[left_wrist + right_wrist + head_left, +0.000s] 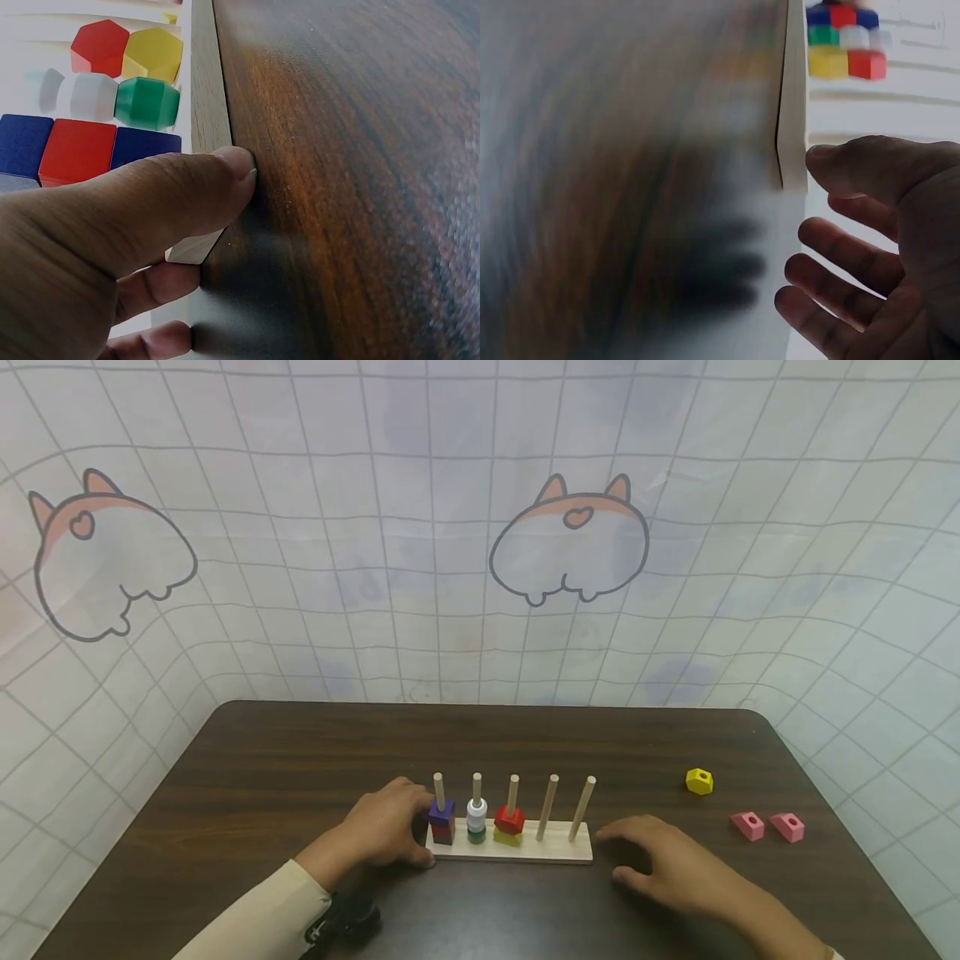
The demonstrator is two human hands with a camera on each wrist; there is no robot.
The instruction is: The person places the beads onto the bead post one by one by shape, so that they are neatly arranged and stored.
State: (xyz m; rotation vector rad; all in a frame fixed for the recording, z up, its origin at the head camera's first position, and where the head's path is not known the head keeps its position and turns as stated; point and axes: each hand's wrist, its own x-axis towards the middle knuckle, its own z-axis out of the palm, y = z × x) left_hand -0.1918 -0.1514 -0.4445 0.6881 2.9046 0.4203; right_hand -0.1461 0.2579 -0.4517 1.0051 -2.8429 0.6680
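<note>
My left hand (pixel 384 823) grips the left end of a wooden peg stand (pixel 555 852), its thumb on the front edge in the left wrist view. Upright pegs rise from the base. The leftmost peg bears dark blue and red square blocks (pixel 77 150). White beads over a green bead (pixel 146 103) fill the second, and the third carries a red hexagonal block (pixel 509 820) above a yellow one (pixel 507 839). Both right-hand pegs are bare. Just off the stand's right end is my right hand (pixel 675 864), fingers spread and loosely bent, holding nothing.
A yellow block with a hole (pixel 700 781) lies at the right of the dark wooden table (pixel 300 735). Two pink blocks, a left one (pixel 748 826) and a right one (pixel 787 827), lie nearer. A patterned white curtain (pixel 420 610) hangs behind and beside the table.
</note>
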